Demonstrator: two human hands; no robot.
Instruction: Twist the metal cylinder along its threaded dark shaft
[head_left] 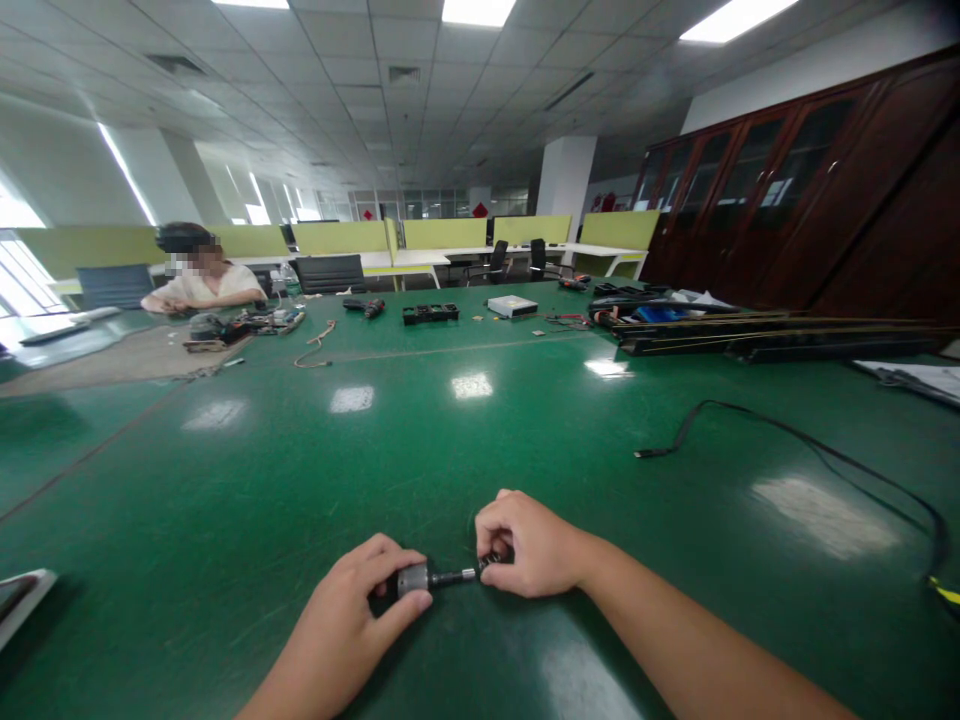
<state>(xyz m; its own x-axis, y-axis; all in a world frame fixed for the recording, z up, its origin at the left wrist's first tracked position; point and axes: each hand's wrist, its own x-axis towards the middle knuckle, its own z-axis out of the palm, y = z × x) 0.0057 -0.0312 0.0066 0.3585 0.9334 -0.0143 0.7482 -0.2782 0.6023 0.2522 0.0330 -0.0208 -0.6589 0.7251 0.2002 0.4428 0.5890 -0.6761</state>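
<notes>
Low over the green table, my left hand grips a grey metal cylinder between thumb and fingers. A thin dark shaft with a bright silver tip sticks out of the cylinder toward the right, lying about level. My right hand is closed in a pinch on a small dark ribbed piece, mostly hidden by the fingers. That piece sits just beside the silver tip; whether the two touch I cannot tell.
A black cable lies to the right. Farther back are a power drill, a black frame, a silver box-shaped drive and long dark rails. A person sits at the far left.
</notes>
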